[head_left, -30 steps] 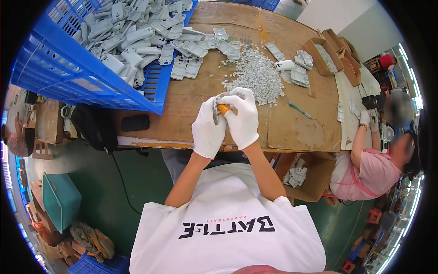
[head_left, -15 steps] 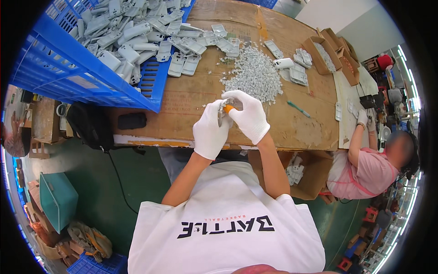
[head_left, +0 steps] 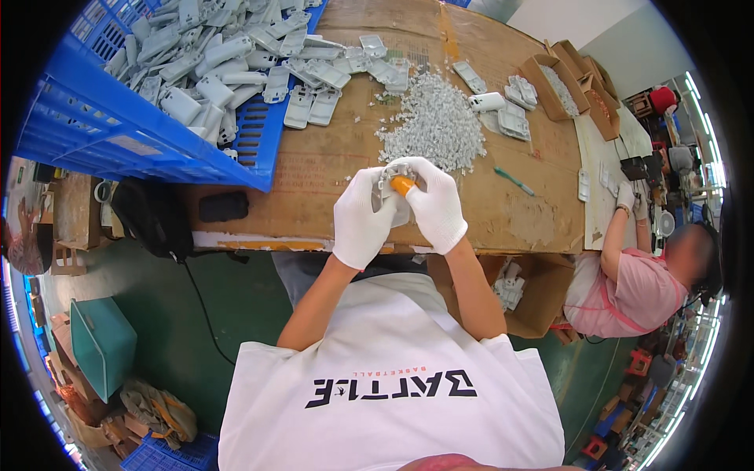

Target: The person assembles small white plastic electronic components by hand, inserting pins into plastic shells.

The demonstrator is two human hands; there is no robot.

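A pale grey plastic housing [head_left: 401, 212] is held between both my white-gloved hands at the table's near edge, its hollow side facing up. My left hand [head_left: 359, 222] is closed around its left side. On the right, my right hand [head_left: 437, 206] grips the other side, and its thumb, in an orange finger cot [head_left: 402, 185], presses on the far end of the housing. Whether a small part lies under the thumb is hidden. Just beyond my hands spreads a heap of small whitish plastic pieces [head_left: 433, 129].
At the left, a blue crate [head_left: 145, 149] overflows with similar housings [head_left: 228, 51]. More housings [head_left: 514, 122], a teal pen-like tool [head_left: 514, 182] and small cardboard boxes [head_left: 554, 88] lie to the right. A black pouch [head_left: 223, 206] sits at the near left. A co-worker [head_left: 636, 286] works at far right.
The housing has turned from edge-on to hollow side up. My right thumb has come down onto its far end, and both hands still hold it.
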